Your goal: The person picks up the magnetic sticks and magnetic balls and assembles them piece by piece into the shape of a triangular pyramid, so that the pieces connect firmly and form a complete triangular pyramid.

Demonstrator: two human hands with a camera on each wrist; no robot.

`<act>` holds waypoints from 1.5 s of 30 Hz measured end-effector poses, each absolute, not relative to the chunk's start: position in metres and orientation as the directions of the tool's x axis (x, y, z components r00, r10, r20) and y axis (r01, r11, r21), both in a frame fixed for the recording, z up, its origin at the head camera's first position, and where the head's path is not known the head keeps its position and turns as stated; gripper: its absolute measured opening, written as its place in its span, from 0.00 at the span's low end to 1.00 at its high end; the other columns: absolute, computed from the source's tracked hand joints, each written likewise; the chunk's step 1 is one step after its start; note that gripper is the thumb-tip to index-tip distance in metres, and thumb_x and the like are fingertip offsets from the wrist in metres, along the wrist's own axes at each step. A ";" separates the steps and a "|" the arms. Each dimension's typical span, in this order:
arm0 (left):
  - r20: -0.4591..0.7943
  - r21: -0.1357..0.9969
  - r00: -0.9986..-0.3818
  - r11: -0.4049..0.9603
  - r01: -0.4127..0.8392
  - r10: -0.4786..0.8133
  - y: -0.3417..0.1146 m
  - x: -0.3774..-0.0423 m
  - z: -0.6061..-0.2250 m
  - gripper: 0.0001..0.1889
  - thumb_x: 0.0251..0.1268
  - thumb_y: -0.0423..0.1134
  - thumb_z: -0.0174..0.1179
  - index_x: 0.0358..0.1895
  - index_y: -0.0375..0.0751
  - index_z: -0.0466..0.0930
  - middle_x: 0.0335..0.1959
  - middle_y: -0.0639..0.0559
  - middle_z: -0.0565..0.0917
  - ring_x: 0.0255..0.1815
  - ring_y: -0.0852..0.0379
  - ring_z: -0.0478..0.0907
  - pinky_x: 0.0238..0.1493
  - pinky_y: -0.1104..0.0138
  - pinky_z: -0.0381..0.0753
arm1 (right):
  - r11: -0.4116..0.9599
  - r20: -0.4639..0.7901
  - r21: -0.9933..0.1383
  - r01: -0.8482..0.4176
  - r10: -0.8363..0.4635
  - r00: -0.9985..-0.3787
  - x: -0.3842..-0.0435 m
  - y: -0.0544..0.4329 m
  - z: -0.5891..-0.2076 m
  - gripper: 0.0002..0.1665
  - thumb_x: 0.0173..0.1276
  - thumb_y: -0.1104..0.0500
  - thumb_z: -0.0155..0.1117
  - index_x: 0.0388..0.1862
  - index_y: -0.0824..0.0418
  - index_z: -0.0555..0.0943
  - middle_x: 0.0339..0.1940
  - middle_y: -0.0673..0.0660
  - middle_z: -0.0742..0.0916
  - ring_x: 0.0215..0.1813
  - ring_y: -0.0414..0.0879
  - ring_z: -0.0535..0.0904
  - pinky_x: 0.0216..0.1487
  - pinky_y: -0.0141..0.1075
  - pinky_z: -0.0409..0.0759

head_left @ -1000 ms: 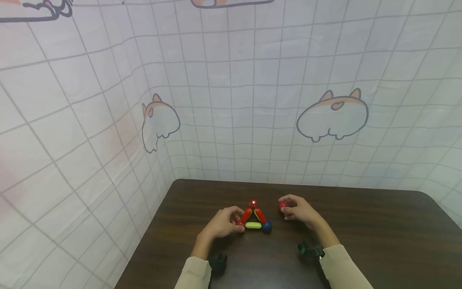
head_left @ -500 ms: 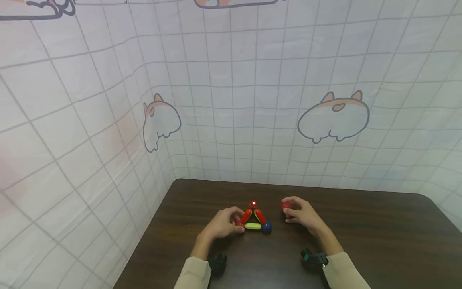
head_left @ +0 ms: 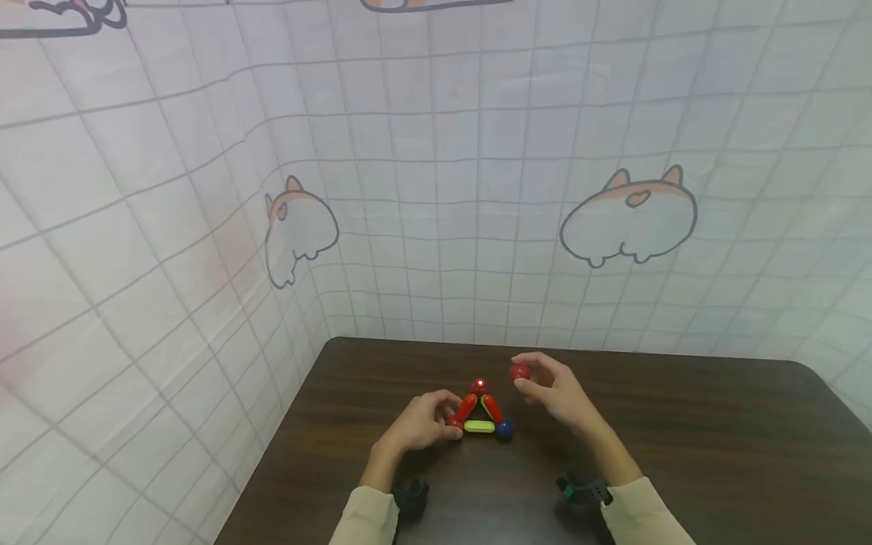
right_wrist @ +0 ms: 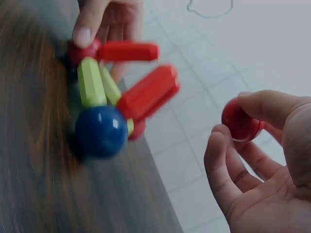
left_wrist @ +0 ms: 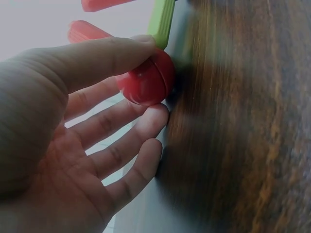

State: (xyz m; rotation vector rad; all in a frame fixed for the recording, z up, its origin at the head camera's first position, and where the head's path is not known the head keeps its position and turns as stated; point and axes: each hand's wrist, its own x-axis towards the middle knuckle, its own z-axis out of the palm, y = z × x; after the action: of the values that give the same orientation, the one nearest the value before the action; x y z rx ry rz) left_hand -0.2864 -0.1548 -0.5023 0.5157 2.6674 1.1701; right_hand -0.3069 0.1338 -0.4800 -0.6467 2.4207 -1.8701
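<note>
A triangular frame of toy building rods and balls stands on the table. Its corners are a near-left red ball (left_wrist: 148,80), a blue ball (right_wrist: 101,131) and a far red ball (head_left: 479,386). Yellow-green rods (right_wrist: 91,83) link them low down, while red rods (right_wrist: 149,92) slant upward with free ends in the right wrist view. My left hand (head_left: 418,421) holds the near-left ball, thumb on top and fingertips against its side. Raised beside the frame, my right hand (head_left: 559,390) pinches a loose red ball (right_wrist: 240,120) between thumb and fingers.
The dark wooden table (head_left: 681,439) ends at a white gridded curtain (head_left: 436,227) behind and to the left. Black wrist straps with devices are on both wrists, the right one (head_left: 586,490) close above the tabletop.
My right hand first shifts slightly right, then rises and moves left toward the frame's far corner, carrying the loose red ball. My left hand stays on its ball.
</note>
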 end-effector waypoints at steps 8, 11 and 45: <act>-0.026 0.739 -0.923 0.630 0.241 0.383 -0.151 -0.290 -0.502 0.20 0.60 0.40 0.75 0.55 0.50 0.82 0.37 0.57 0.83 0.32 0.60 0.76 0.33 0.67 0.76 | 0.229 0.254 -0.911 -0.343 -0.346 -0.903 -0.300 0.111 -0.471 0.24 0.69 0.59 0.71 0.62 0.59 0.77 0.50 0.64 0.85 0.41 0.47 0.82 0.39 0.37 0.84; -0.009 0.740 -0.918 0.621 0.260 0.395 -0.149 -0.291 -0.502 0.20 0.60 0.40 0.74 0.56 0.49 0.82 0.37 0.57 0.84 0.32 0.61 0.76 0.32 0.68 0.76 | 0.262 0.240 -0.902 -0.344 -0.357 -0.903 -0.297 0.106 -0.472 0.23 0.70 0.57 0.71 0.61 0.56 0.78 0.46 0.61 0.85 0.43 0.50 0.81 0.40 0.37 0.83; -0.013 0.747 -0.914 0.611 0.260 0.405 -0.148 -0.287 -0.506 0.20 0.60 0.40 0.75 0.55 0.47 0.83 0.36 0.57 0.82 0.27 0.63 0.75 0.27 0.69 0.74 | 0.320 0.206 -0.890 -0.325 -0.353 -0.913 -0.291 0.093 -0.483 0.23 0.68 0.61 0.71 0.61 0.59 0.80 0.46 0.58 0.85 0.46 0.49 0.78 0.41 0.36 0.81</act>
State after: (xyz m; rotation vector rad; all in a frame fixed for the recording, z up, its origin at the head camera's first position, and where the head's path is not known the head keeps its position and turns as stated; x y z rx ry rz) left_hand -0.2875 -0.1475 -0.5064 0.5531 2.6544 1.1876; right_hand -0.2910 0.0931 -0.4834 -0.6497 2.5310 -1.6962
